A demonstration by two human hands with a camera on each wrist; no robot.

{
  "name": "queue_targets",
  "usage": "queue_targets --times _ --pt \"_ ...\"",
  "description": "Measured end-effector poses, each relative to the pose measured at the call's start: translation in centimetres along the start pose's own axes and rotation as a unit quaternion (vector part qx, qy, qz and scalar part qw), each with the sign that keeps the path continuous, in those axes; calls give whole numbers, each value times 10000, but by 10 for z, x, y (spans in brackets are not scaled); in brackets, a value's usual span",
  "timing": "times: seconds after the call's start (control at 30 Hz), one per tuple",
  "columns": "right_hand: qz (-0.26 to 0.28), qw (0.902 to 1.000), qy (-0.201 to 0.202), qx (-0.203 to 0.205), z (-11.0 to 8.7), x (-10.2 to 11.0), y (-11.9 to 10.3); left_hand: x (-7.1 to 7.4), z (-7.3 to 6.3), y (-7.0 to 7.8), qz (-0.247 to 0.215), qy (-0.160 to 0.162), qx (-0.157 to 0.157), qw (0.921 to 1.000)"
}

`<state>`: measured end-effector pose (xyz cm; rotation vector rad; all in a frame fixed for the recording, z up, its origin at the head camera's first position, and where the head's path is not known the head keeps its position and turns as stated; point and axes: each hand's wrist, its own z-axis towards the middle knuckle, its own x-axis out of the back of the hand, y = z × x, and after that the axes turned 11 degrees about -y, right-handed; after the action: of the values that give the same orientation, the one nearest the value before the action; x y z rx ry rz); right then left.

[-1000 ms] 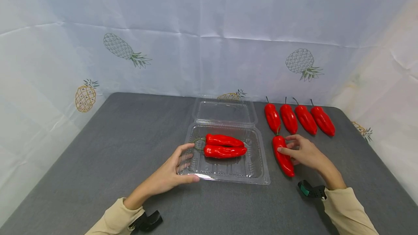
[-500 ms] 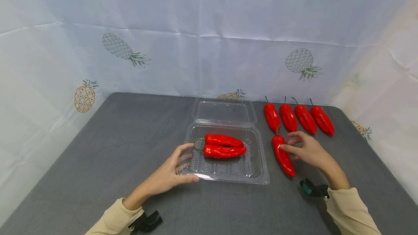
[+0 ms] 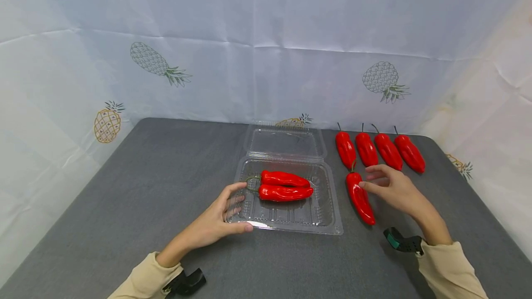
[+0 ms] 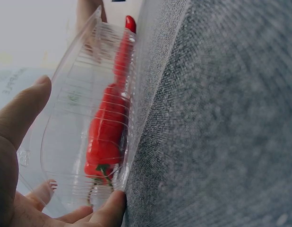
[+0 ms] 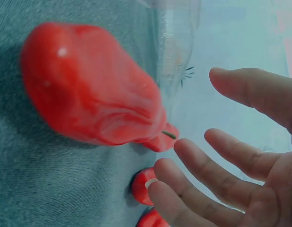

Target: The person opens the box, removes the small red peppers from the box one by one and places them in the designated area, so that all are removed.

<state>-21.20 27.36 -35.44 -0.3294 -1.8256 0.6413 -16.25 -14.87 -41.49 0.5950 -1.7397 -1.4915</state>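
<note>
Two red peppers (image 3: 287, 193) lie side by side in the base of a clear plastic clamshell container (image 3: 282, 218), stems to the left. My left hand (image 3: 214, 220) holds the container's front left corner, thumb along the front rim and fingers at the left wall; they show through the plastic in the left wrist view. Another red pepper (image 3: 359, 202) lies on the table right of the container. My right hand (image 3: 395, 191) is beside it with fingers spread and nothing held; its thumb overlaps the pepper in the head view, while a gap shows in the right wrist view.
The container's lid (image 3: 287, 142) lies folded back behind the base. Several more red peppers (image 3: 388, 151) form a row at the back right of the grey table (image 3: 166, 174). Behind the table hangs a white cloth (image 3: 232, 82) printed with pineapples.
My right hand has let go of the pepper beside the container and drawn slightly up and to the right. That pepper has barely shifted. The left hand has stayed put.
</note>
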Motion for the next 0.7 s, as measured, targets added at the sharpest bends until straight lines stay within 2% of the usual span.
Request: queue_targets --times 0.7 --pt "188 9968 453 638 -9 -11 -34 0 -1 2 -54 -14 -13 10000"
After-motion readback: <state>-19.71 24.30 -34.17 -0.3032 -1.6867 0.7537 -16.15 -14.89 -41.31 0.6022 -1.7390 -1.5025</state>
